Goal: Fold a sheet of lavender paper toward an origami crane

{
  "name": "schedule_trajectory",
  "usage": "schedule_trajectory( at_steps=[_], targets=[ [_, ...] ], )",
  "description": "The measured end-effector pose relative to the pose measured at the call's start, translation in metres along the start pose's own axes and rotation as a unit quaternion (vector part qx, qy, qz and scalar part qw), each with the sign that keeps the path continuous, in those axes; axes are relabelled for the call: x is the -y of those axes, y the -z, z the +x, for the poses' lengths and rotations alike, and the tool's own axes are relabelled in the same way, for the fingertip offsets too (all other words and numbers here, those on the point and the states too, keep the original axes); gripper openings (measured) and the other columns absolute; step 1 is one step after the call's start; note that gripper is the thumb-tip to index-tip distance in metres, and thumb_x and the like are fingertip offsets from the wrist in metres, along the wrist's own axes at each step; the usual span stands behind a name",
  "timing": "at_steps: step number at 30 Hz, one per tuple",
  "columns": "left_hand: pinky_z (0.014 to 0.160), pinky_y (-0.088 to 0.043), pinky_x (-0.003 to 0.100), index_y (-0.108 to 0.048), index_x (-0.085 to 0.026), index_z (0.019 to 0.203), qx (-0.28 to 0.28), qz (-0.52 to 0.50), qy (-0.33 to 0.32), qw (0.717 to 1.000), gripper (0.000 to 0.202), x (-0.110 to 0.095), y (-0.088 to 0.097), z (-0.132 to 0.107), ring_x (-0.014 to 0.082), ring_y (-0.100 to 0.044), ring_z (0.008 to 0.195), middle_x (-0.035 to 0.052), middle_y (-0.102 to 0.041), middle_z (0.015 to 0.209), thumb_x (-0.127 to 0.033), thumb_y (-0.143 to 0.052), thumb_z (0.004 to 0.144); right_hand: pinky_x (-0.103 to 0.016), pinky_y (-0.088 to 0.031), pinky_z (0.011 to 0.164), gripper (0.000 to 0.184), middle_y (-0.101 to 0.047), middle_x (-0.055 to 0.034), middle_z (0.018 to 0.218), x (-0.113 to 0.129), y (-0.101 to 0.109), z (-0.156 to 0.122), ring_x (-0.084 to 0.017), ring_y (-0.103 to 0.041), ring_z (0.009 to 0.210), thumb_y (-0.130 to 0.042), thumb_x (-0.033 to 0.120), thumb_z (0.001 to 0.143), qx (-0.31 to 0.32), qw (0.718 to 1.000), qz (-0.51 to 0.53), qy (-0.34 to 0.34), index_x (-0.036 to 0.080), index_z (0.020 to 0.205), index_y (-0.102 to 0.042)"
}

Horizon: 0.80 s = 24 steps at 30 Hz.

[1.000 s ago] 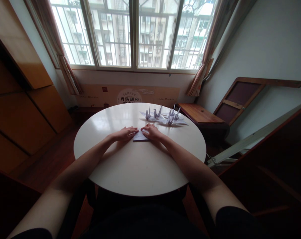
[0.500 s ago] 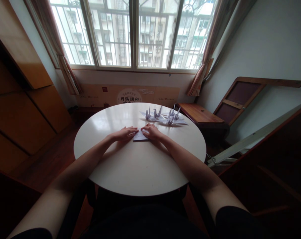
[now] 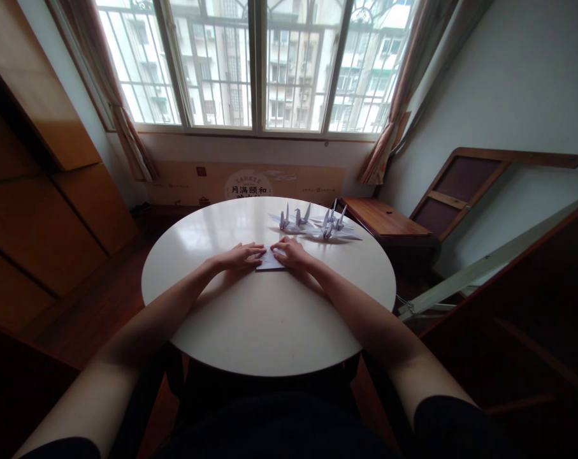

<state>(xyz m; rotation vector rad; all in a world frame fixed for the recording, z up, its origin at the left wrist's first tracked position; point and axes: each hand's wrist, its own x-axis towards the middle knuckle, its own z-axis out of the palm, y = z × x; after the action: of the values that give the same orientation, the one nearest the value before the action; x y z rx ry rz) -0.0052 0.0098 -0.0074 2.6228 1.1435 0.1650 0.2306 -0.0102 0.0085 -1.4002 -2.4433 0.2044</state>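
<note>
A small folded sheet of pale paper [image 3: 269,262] lies flat on the round white table [image 3: 269,319]. My left hand [image 3: 239,256] rests on the paper's left edge with its fingers stretched out flat, pressing it down. My right hand [image 3: 293,252] covers the paper's right part, fingers curled and pressed onto it. Part of the sheet is hidden under both hands. Several finished paper cranes [image 3: 312,224] stand together on the far right of the table, apart from my hands.
A big window [image 3: 257,64] with curtains fills the far wall, a printed cardboard panel [image 3: 248,185] leaning below it. Wooden cabinets [image 3: 44,191] line the left. A low wooden bench [image 3: 382,220] and leaning boards [image 3: 465,185] crowd the right.
My left fingers have crept slightly further right over the paper's edge. Everything else is as before.
</note>
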Motion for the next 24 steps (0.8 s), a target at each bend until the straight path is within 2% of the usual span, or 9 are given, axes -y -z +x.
schedule_trajectory(
  at_steps=[8, 15, 24],
  targets=[
    [0.113, -0.013, 0.061, -0.040, -0.027, 0.144, -0.009, 0.002, -0.012, 1.000, 0.060, 0.0077, -0.0043, 0.0044, 0.0330, -0.024, 0.143, 0.0106, -0.035, 0.153, -0.058, -0.041, 0.092, -0.040, -0.037, 0.096, 0.032, -0.057, -0.0102, 0.119, -0.0002, -0.0007, 0.0008, -0.027, -0.050, 0.110, -0.055, 0.031, 0.090, 0.004, 1.000, 0.001, -0.003, 0.025, 0.119, -0.066],
    [0.113, -0.018, 0.060, -0.040, -0.028, 0.144, -0.018, 0.021, -0.014, 1.000, 0.050, 0.0045, -0.0044, 0.0020, 0.0320, -0.026, 0.143, 0.0098, -0.036, 0.152, -0.046, -0.033, 0.098, -0.040, -0.037, 0.095, 0.032, -0.057, -0.0102, 0.119, -0.0004, -0.0003, -0.0002, -0.027, -0.049, 0.110, -0.054, 0.031, 0.090, 0.002, 1.000, 0.005, 0.001, 0.025, 0.119, -0.066],
    [0.112, -0.018, 0.061, -0.041, -0.027, 0.144, -0.010, 0.014, -0.010, 1.000, 0.051, 0.0037, -0.0022, 0.0013, 0.0319, -0.026, 0.142, 0.0096, -0.037, 0.152, -0.046, -0.034, 0.097, -0.042, -0.036, 0.095, 0.033, -0.055, -0.0109, 0.120, -0.0009, -0.0007, 0.0009, -0.028, -0.049, 0.109, -0.054, 0.032, 0.090, 0.012, 1.000, 0.012, -0.003, 0.025, 0.121, -0.065]
  ],
)
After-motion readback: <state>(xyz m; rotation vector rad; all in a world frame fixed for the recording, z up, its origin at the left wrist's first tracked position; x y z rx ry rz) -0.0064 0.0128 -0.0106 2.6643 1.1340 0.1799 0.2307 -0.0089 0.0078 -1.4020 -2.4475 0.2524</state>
